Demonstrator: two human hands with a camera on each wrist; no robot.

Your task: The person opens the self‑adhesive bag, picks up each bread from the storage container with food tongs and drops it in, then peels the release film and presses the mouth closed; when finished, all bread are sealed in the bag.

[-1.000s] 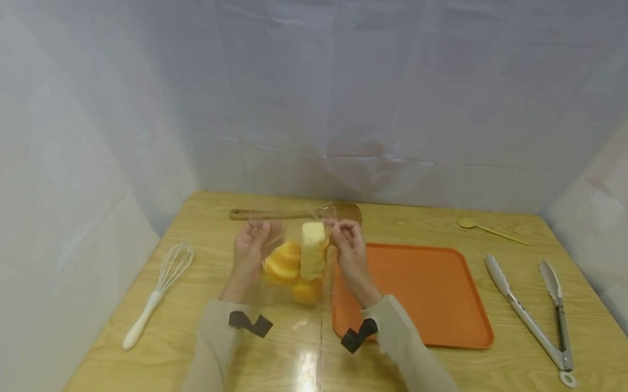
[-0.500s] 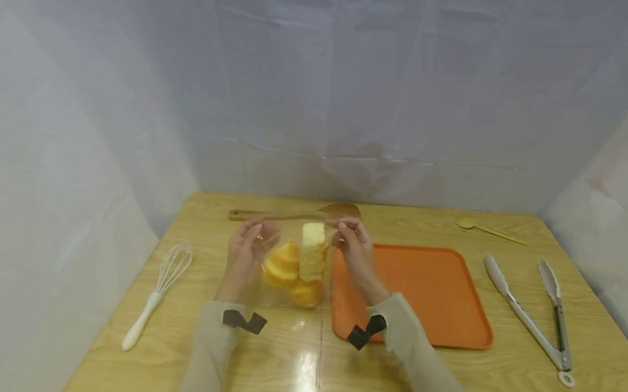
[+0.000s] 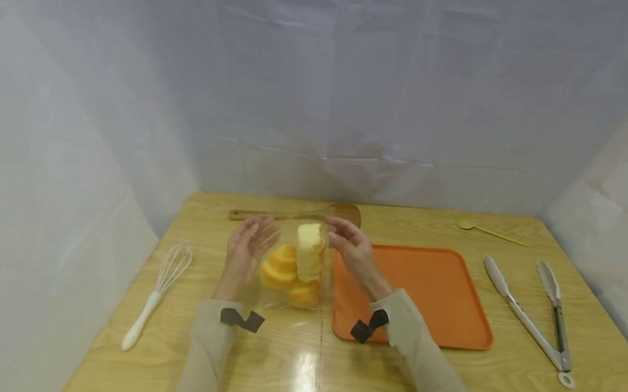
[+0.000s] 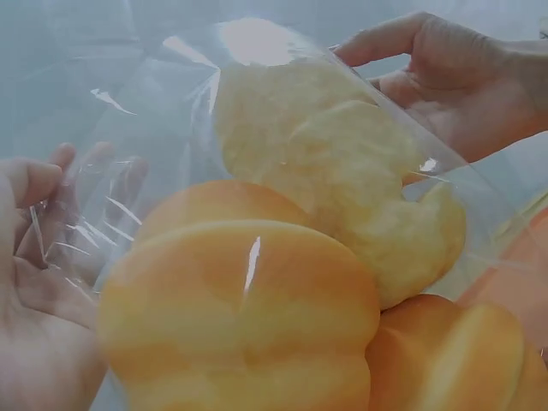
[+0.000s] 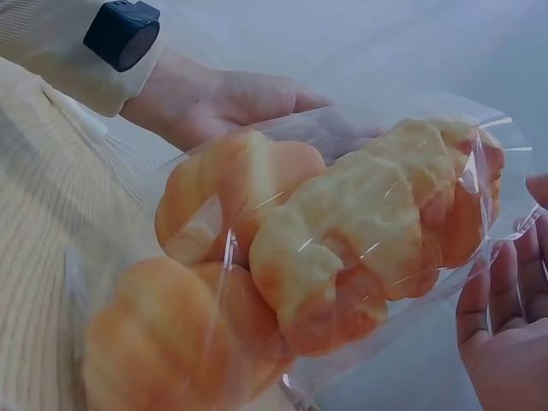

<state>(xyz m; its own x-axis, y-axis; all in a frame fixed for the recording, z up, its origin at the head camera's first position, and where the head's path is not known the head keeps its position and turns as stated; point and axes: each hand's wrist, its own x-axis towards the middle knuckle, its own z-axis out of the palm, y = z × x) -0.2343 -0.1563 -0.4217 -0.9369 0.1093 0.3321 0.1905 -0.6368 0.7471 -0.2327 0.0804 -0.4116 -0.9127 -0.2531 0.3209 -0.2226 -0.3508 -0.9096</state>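
Observation:
A clear plastic bag [image 4: 188, 111] stands between my hands. Several bread pieces fill it: orange-brown rolls [image 4: 248, 308] low down and a pale yellow loaf [image 3: 309, 254] leaning above them. My left hand [image 3: 244, 251] is at the bag's left side, its fingers loosely spread and partly seen through the plastic in the left wrist view. My right hand [image 3: 356, 250] is at the upper right edge, thumb and index finger apart. In the right wrist view the bag's corner reaches my right hand's fingers [image 5: 505, 282]. Whether the bag's bottom touches the table cannot be told.
An orange tray [image 3: 415, 294] lies to the right of the bag. Metal tongs [image 3: 529, 322] spread wide beyond it, and a yellow spoon [image 3: 491, 232] lies behind. A wooden spatula [image 3: 292, 215] is along the back edge. At left is a white whisk [image 3: 157, 297].
The fingers of both hands have loosened from a pinch on the bag's top edges. My hands have drawn slightly apart. The bag with the bread has shifted a little left and down.

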